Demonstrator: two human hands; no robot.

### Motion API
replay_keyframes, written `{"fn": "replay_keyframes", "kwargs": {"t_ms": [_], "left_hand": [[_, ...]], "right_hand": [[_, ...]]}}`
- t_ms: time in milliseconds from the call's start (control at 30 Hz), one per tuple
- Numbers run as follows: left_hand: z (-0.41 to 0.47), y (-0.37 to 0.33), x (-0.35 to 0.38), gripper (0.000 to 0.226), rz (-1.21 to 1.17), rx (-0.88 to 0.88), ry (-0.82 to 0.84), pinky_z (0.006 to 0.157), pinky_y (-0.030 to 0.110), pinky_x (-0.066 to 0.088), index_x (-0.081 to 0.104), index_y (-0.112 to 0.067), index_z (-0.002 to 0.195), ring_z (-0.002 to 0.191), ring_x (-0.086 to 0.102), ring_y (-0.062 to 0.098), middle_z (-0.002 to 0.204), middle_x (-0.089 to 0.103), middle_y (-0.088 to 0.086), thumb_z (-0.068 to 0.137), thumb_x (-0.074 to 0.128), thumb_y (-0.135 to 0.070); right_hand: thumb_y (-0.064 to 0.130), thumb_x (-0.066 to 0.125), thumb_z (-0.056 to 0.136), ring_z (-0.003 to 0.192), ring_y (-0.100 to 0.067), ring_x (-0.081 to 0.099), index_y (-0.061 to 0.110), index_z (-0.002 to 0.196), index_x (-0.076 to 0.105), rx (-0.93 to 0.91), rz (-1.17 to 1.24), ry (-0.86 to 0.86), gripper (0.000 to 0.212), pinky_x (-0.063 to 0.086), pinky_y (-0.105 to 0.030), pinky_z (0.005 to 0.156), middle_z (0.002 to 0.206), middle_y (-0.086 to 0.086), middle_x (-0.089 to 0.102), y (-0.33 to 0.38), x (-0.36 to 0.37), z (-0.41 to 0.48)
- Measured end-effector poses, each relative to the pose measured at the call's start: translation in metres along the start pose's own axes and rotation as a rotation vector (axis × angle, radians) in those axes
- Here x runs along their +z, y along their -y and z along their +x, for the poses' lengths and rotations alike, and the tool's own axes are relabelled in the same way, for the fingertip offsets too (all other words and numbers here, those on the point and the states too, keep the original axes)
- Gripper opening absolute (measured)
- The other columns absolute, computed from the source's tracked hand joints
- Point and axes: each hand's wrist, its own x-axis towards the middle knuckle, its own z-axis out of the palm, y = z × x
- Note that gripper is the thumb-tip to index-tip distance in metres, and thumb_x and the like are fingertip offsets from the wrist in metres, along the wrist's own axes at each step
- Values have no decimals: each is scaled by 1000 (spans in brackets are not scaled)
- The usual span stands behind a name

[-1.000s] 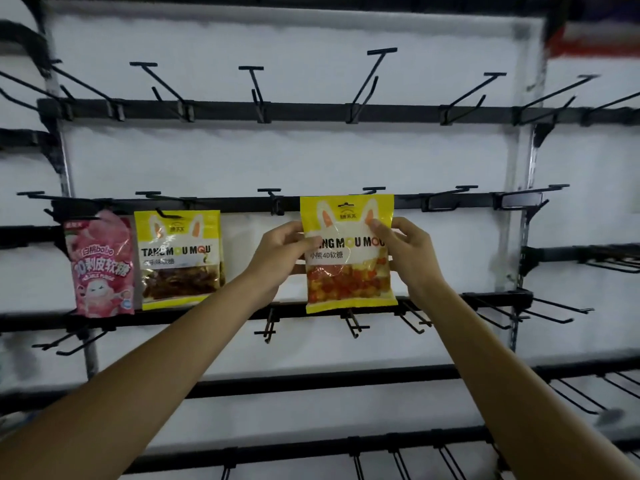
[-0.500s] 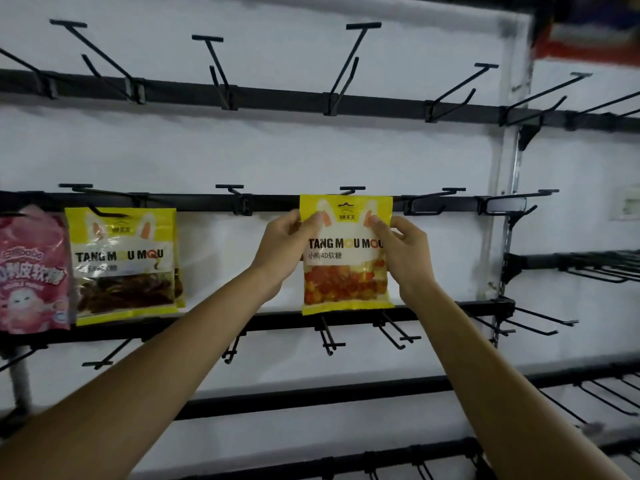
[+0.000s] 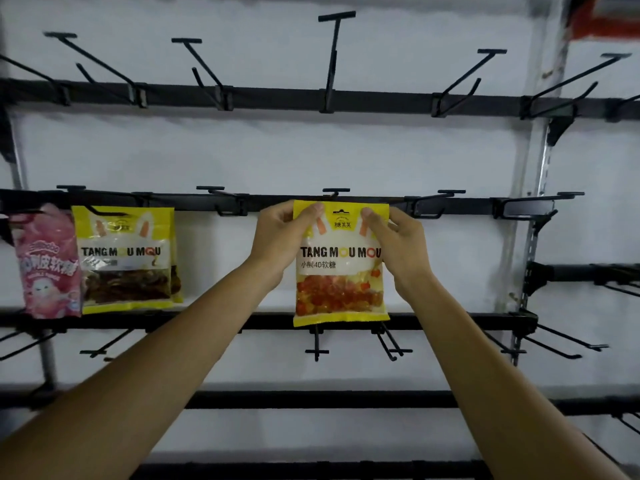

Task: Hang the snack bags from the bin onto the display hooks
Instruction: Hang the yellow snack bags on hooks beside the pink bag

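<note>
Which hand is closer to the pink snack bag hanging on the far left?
Left. The left hand grips the held yellow gummy bag's near edge, on the pink snack bag's side; the right hand grips the far edge.

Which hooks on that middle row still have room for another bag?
Free: the hook between the hung yellow bag and the left hand, and the two hooks right of the right hand. The whole top row is bare. Crowded: the far left, where the pink bag and yellow bag touch.
</note>
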Motion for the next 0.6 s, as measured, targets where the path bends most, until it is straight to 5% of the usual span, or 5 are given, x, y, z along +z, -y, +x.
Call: {"fn": "replay_keyframes", "kwargs": {"t_ms": [100,200,333,600], "left_hand": [[2,0,0,30,7,-19,-27,56,14,45,66,-12,66,64,62,6,69,68,-2,92,65,-27],[5,0,-2,27,11,-20,-81,53,13,43,66,-11,68,54,57,1,57,63,-11,91,66,-25],[6,12,-4,26,54,-78,-56,63,24,48,70,-11,72,63,60,9,69,67,-4,91,66,-28],[11,31,-4,20,78,-123,-43,72,37,58,70,-12,77,76,66,16,82,72,1,92,65,-25]], "right_hand": [[24,65,95,61,-11,63,-2,91,67,-28,19,9,26,51,-31,57,74,-4,68,-1,1,5],[25,66,94,62,-24,61,5,80,67,-61,13,17,24,49,-40,56,73,-9,65,-1,4,9],[29,67,93,67,-39,66,14,74,69,-38,-67,36,24,56,-53,60,74,-14,70,-12,3,14],[42,65,91,64,-23,71,12,82,64,-23,-226,-56,31,58,-46,56,75,-7,73,-29,10,21]]}}
